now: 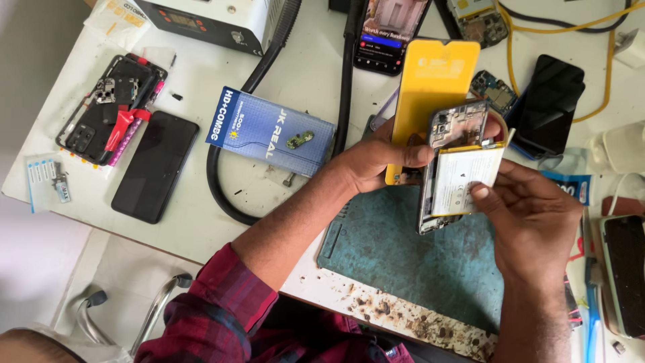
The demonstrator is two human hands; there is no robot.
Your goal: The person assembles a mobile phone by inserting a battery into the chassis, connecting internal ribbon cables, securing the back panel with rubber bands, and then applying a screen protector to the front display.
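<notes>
My left hand (376,161) grips an opened phone frame (457,124) by its left side, holding it upright above a blue-green work mat (410,259). A yellow panel (430,87) sticks up behind the frame in the same hand. My right hand (531,215) pinches a flat white battery (463,180) at its lower right corner. The battery lies tilted across the frame's inside, its top edge lifted away. Circuit parts show in the frame's upper section.
On the left lie a black phone (156,167), a dismantled phone with red parts (111,107) and a blue box (269,131). A black hose (225,185), a lit phone (388,33), a dark phone (551,101), yellow cables (514,60) and a grey machine (215,20) crowd the white table.
</notes>
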